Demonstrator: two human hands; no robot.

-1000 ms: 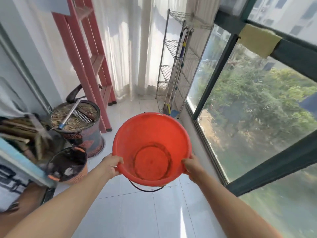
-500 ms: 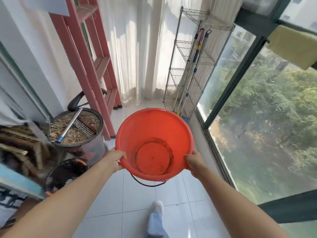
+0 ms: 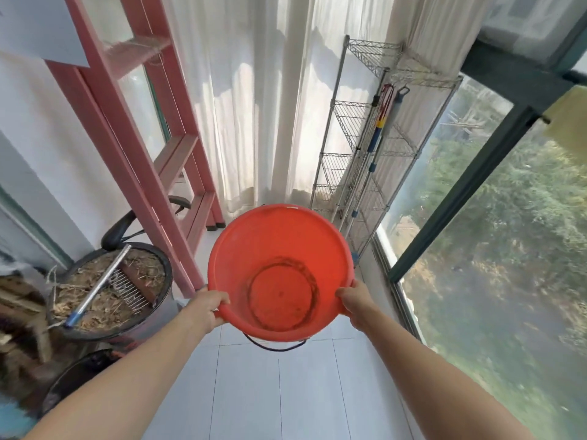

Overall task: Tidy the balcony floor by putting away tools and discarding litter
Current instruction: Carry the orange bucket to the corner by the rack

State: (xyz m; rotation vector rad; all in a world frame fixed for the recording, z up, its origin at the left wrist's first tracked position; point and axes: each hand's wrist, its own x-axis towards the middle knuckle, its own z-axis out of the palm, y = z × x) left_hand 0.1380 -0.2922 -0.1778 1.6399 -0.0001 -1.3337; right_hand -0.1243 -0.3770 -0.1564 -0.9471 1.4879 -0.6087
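Firewood (image 3: 19, 309) lies stacked at the far left edge, with a dark pot (image 3: 111, 290) just beside it, filled with dry straw and soil. A rake (image 3: 101, 282) rests across the pot's top, its metal handle slanting down to a blue grip. Behind the pot a pink ladder (image 3: 139, 147) leans up along the white wall. White curtains (image 3: 254, 106) hang at the far end of the balcony.

The left hand (image 3: 208, 308) grips the bucket (image 3: 281, 271) at its left rim, fingers curled over the edge and thumb side against the outer wall. The bucket is orange, held up in the air above the tiled floor (image 3: 279, 392), tilted so its mouth faces the camera; a dark ring stains its bottom, and its wire handle hangs below. The right hand (image 3: 354, 300) clasps the opposite rim, fingers wrapped around the lip and out of sight behind it.

Past the bucket a wire rack (image 3: 365, 138) stands in the corner with mop poles (image 3: 378, 128) hung against it. A window (image 3: 492, 233) fills the right side, trees beyond.
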